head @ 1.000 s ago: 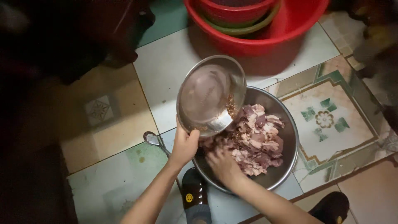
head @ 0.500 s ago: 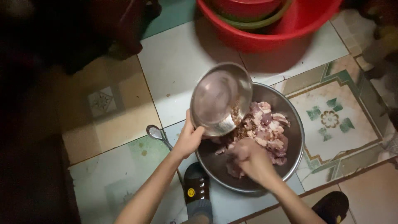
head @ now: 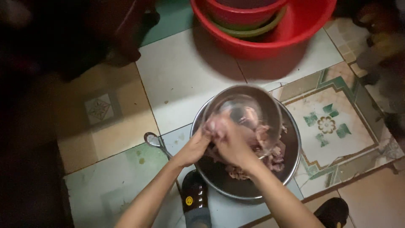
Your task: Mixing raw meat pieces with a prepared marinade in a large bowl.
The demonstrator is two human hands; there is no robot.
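Since the earlier frame, the small bowl (head: 242, 112) had tipped further above the big bowl (head: 291, 169) of meat (head: 274, 154); left hand (head: 195, 147) fingers gripped its rim, right hand (head: 230, 141) fingers curled inside. Tiled floor (head: 181, 84) beneath, red basin (head: 270, 42) beyond.

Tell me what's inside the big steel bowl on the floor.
The big bowl holds pieces of raw meat. A small bowl, tilted over it by the left hand, and the right hand cover much of the inside, so the rest is hidden.
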